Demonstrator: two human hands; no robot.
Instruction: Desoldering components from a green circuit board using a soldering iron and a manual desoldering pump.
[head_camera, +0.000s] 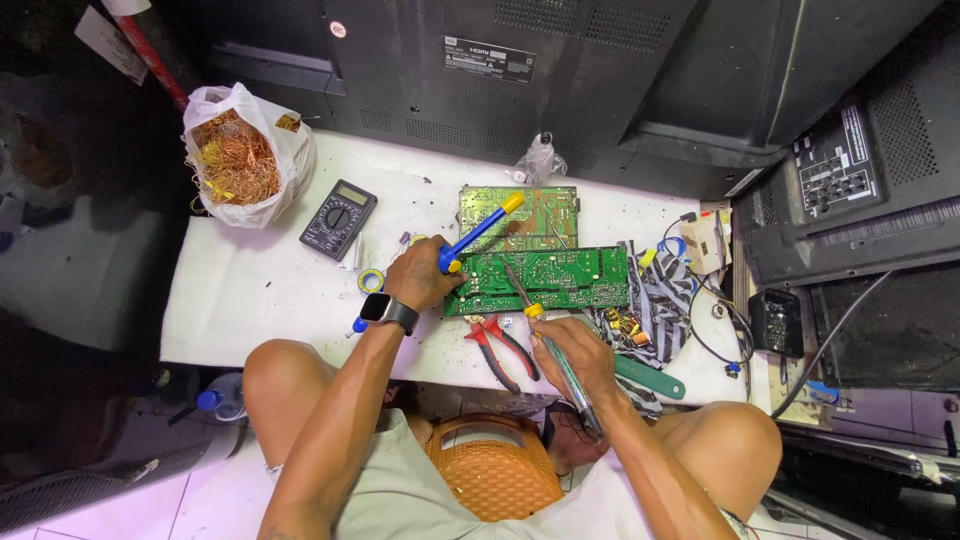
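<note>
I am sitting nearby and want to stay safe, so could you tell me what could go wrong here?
1. The soldering iron in the right hand touches the green circuit board above bare knees; a slip might burn skin.
2. The board overhangs the white table edge and could tip.
3. The red pliers lie at the edge and might fall.

Low white table (250, 290), dirty, speckled with dark bits; far left, white plastic bag (240, 150) of tangled copper wire; just right of it, black multimeter (338, 219); small yellow-and-blue tape roll (371, 281) near centre; two green circuit boards, the far one (530, 212) partly under the near one (550, 280); red-handled pliers (503, 345) at near edge; striped cloth (660, 300) to the right; green-handled tool (650, 378) at near right; clear crumpled bag (540, 160) at far edge.
</note>
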